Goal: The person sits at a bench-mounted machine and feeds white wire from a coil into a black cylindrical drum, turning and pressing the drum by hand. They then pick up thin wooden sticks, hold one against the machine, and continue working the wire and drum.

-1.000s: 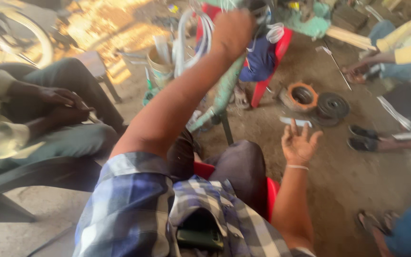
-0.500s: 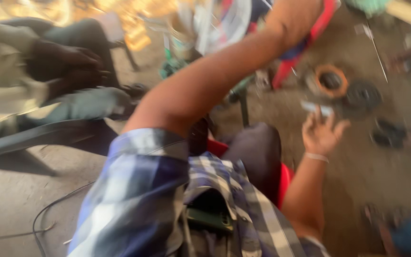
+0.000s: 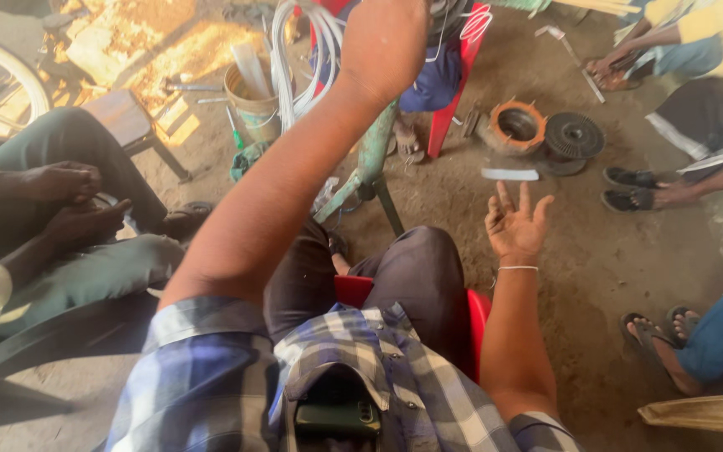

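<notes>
A rusty orange ring-shaped metal part (image 3: 518, 125) sits on the dirt floor (image 3: 596, 268) just beside a dark ribbed disc (image 3: 574, 136), with a flat pale strip (image 3: 510, 174) lying near them. A dented metal bucket (image 3: 253, 105) stands by a small wooden stool (image 3: 127, 121), and a bicycle wheel (image 3: 6, 79) leans at the far left. A seated person in green trousers (image 3: 85, 209) rests both hands together, and sandalled feet (image 3: 654, 335) show at the right.
</notes>
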`<state>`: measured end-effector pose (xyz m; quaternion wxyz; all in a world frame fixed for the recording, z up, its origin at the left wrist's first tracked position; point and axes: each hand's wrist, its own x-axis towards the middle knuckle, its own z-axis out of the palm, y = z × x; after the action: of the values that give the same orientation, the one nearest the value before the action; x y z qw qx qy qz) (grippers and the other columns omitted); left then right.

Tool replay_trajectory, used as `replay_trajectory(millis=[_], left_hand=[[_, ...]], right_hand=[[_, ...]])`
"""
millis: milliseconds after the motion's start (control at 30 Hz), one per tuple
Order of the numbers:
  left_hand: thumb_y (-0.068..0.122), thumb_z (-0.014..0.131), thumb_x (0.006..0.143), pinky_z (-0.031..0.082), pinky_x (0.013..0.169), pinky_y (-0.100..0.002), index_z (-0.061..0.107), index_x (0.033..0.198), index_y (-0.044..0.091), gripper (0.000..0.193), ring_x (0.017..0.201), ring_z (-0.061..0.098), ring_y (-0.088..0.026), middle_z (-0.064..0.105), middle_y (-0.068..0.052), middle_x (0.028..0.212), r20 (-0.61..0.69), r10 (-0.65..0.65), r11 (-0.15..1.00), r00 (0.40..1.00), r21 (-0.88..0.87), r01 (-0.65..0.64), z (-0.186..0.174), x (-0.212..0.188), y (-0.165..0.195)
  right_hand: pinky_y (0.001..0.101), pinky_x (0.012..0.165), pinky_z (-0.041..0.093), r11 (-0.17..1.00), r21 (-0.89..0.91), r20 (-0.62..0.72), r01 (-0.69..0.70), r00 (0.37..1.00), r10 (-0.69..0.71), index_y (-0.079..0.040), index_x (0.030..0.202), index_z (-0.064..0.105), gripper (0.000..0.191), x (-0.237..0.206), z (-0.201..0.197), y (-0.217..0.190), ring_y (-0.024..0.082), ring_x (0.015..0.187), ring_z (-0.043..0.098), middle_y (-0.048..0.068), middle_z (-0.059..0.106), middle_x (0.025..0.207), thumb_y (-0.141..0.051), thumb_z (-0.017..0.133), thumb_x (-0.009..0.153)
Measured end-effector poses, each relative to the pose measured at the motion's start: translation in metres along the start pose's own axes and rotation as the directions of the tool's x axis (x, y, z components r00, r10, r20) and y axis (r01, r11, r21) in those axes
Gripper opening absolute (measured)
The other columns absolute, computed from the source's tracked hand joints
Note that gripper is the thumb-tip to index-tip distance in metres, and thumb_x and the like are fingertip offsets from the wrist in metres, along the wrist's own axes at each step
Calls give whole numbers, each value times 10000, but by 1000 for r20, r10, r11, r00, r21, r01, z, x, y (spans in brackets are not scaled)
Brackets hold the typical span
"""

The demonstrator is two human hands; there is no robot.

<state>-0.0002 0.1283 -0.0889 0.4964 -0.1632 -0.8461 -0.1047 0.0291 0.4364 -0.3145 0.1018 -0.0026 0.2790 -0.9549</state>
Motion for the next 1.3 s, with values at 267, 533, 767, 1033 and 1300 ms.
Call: replay_trajectory(millis=[267,533,767,1033,1300], left_hand=[[176,644,883,574,585,-451,716,797,76,151,751,711,-345,692,-166,893,70,-41,991,997,131,32,5,20,10],[241,617,922,577,599,-405,748,812,114,213,769,723,-294,675,-149,887,265,30,937,964,329,-120,10,29,12],[115,585,799,526,610,-494,715,922,62,187,731,674,-366,666,-146,797,-116,153,988,981,52,-147,-36,-21,-11],[205,698,884,534,609,-469,748,933,46,174,672,697,-361,706,-183,743,446,-270,803,853,-384,455,-9,-171,43],[167,704,907,556,618,-390,745,937,20,156,621,737,-276,718,-138,695,626,-245,571,740,-524,632,-6,-167,51]], right_hand=[[349,752,576,1000,2,-19,7,1000,-7,-262,1685,237,958,-5,14,-1,307,1018,681,170,472,1604,-709,611,925],[337,755,581,999,-35,-5,24,1000,-24,-236,1687,227,949,-8,22,0,276,1009,670,178,459,1610,-713,573,943],[325,769,572,994,-113,4,0,1000,0,-172,1654,330,905,4,9,-1,245,991,668,154,536,1511,-716,529,958],[338,949,554,555,-706,556,439,830,51,-56,1488,506,499,0,67,66,193,1183,634,106,636,1386,-314,515,1062],[278,837,551,829,-495,230,261,959,-165,-30,1184,640,237,2,98,83,119,985,663,31,696,1038,-189,606,1012]])
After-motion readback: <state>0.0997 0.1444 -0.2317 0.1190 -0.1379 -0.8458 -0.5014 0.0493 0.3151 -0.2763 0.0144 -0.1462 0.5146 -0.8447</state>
